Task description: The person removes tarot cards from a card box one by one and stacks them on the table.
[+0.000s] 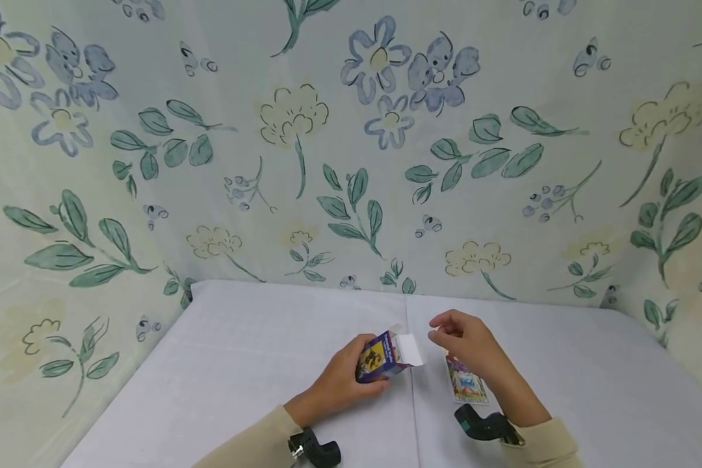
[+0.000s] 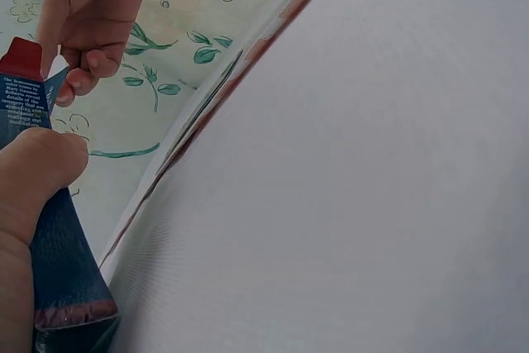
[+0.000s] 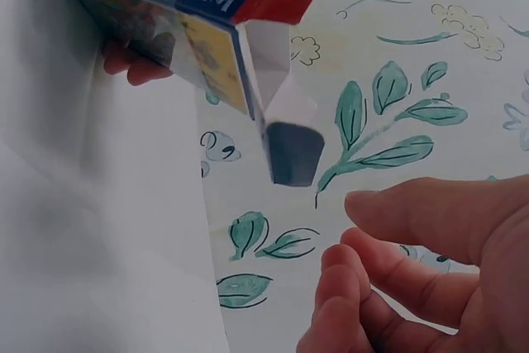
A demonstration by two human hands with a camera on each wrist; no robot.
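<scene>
A blue and yellow card box (image 1: 376,359) is gripped in my left hand (image 1: 340,376), tilted above the white table. Its end flaps stand open toward the right, and the right wrist view shows the box's (image 3: 213,59) white inside behind a red flap and a dark flap. My right hand (image 1: 470,343) hovers just right of the box, apart from it. Its fingers are loosely bent and hold nothing, as the right wrist view shows. Beneath the right forearm lies a colourful picture card (image 1: 467,382), partly hidden; whether it is one card or a stack I cannot tell.
White cloth covers the table (image 1: 240,344), with a seam or fold running front to back near the box. Floral fabric (image 1: 304,195) hangs behind and at both sides. Dark wrist mounts (image 1: 484,426) sit at both sleeve cuffs.
</scene>
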